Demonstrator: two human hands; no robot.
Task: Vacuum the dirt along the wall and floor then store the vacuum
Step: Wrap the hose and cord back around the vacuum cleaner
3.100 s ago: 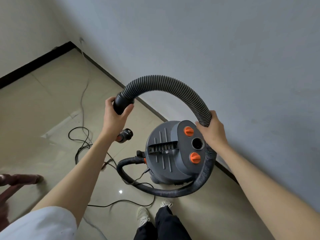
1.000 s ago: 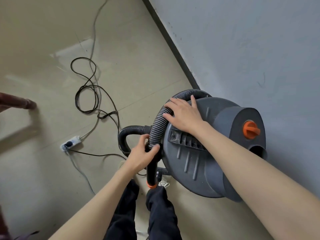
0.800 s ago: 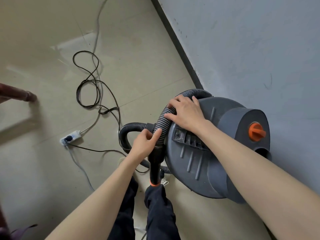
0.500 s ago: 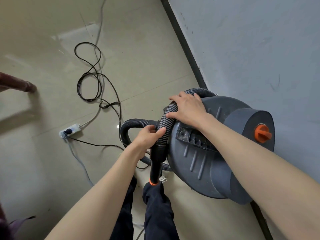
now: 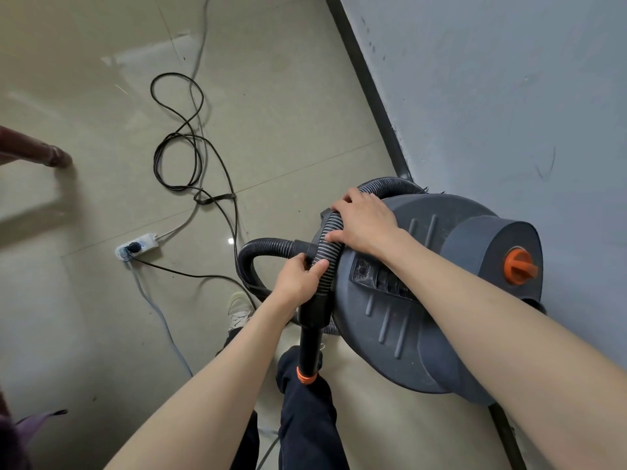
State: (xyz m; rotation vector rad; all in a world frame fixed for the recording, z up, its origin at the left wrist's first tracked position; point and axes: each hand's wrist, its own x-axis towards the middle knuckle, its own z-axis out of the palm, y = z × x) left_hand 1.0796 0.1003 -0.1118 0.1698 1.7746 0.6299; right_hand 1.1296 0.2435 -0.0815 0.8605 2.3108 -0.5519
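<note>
Now that wrapped round the big grey round plastic vacuum [image 5: 420,300] by the wall [image 5: 509,96], ribbed black hose [image 5: 325,252] gripped by left hand [image 5: 297,278], pressed down under flat right hand [image 5: 364,223]; nearly stored.

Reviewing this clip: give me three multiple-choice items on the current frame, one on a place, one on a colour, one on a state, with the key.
1. Where does the vacuum stand?
A. beside the wall
B. mid-floor
C. on a table

2. What colour is the knob on the vacuum?
A. blue
B. orange
C. white

3. What is the left hand doing?
A. hanging idle
B. gripping the hose
C. pulling the plug

Key: 1 A, its body is right at the wall. 2 B, the knob is bright orange. 3 B, fingers and thumb curl round the ribbed hose, while the right hand presses the hose against the vacuum top.
</note>
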